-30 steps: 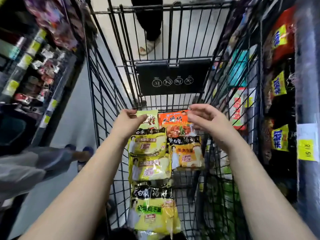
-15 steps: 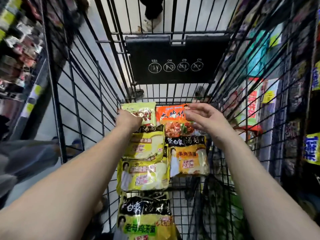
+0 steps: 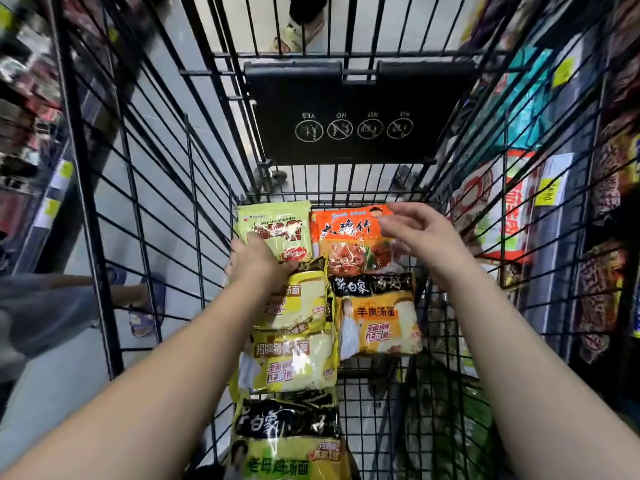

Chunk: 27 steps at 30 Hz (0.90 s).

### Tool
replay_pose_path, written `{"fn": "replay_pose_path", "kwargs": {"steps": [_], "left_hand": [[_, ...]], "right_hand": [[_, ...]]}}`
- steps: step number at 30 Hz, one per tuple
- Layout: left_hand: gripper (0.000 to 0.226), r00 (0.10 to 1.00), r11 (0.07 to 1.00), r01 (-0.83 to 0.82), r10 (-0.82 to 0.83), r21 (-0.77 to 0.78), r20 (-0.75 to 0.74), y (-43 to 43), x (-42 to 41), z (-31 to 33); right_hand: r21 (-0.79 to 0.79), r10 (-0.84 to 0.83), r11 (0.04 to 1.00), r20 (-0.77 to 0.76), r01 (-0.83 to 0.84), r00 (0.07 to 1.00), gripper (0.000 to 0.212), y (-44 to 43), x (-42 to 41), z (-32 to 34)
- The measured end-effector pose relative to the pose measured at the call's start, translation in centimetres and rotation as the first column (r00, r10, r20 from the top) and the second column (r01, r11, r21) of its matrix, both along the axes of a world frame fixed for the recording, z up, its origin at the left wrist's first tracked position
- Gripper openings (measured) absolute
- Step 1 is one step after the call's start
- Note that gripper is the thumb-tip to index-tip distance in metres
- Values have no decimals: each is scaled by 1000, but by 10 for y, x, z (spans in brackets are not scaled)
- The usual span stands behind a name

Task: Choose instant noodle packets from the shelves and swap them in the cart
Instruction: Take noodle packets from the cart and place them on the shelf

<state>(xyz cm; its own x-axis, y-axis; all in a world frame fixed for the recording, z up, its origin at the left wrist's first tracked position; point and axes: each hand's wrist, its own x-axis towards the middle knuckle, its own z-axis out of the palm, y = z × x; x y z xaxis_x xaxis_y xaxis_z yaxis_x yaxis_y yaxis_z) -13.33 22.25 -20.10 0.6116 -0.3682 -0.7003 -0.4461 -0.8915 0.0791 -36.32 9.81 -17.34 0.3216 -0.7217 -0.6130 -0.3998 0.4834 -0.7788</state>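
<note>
Lifted off the orange packet [image 3: 346,244], my right hand [image 3: 419,233] hovers over it, fingers loose and empty; my left hand [image 3: 256,265] thumbs the green packet [image 3: 277,230], grip unclear. Both lie at the far end of the cart [image 3: 228,55]. Best pinch one edge cleanly.

My left hand [image 3: 258,263] is on the lower left corner of the light green packet [image 3: 277,230] at the far end of the cart [image 3: 156,202], thumb on its face; the fingers are hidden and possibly curl beneath it. My right hand [image 3: 419,233], fingers loosely extended, lies over the right part of the adjacent orange packet [image 3: 346,244]. Three yellow packets [image 3: 291,362] run toward me in a column, with an orange-yellow packet [image 3: 377,317] beside them.
</note>
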Motion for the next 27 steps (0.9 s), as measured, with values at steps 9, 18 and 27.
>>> {"fn": "replay_pose_path", "kwargs": {"steps": [9, 18, 27], "left_hand": [[159, 982, 963, 140, -105, 230, -159, -13, 11, 15], [157, 950, 897, 286, -217, 337, -226, 4, 2, 32], [147, 923, 838, 376, -304, 396, -234, 47, -44, 59]], "right_hand": [[51, -7, 999, -133, 13, 991, 67, -9, 3, -27], [-41, -62, 998, -252, 53, 966, 73, -8, 2, -45], [-25, -29, 999, -321, 22, 946, 72, -1, 2, -48]]}}
